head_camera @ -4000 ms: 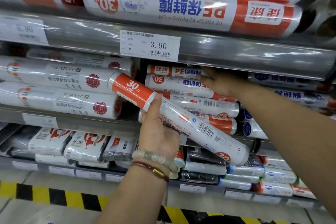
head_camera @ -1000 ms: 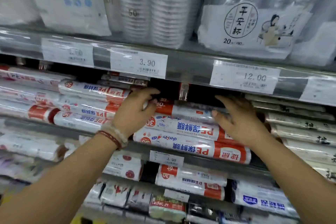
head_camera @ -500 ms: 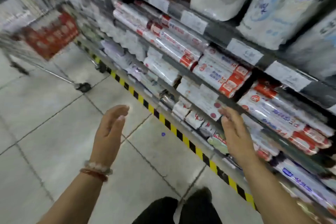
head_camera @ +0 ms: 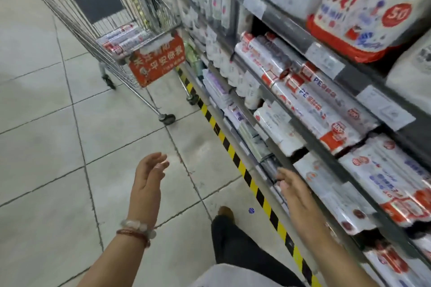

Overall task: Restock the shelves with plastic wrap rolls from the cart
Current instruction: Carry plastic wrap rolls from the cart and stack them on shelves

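**Both hands free, more rolls waiting in the cart**

The left hand [head_camera: 149, 182] and right hand [head_camera: 295, 190] were empty, fingers loosely spread, over the floor [head_camera: 46, 147] beside the shelves [head_camera: 326, 147]. Many plastic wrap rolls [head_camera: 310, 105] lay stacked on those shelves, so stocking looked well advanced. Several rolls [head_camera: 123, 38] remained in the cart [head_camera: 98, 7], well ahead of the person; fetching them was left.

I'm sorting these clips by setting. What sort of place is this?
Most likely a supermarket aisle: a wire shopping cart stands on the tiled floor, shelves carry packaged rolls with price tags, and yellow-black tape runs along the shelf base.
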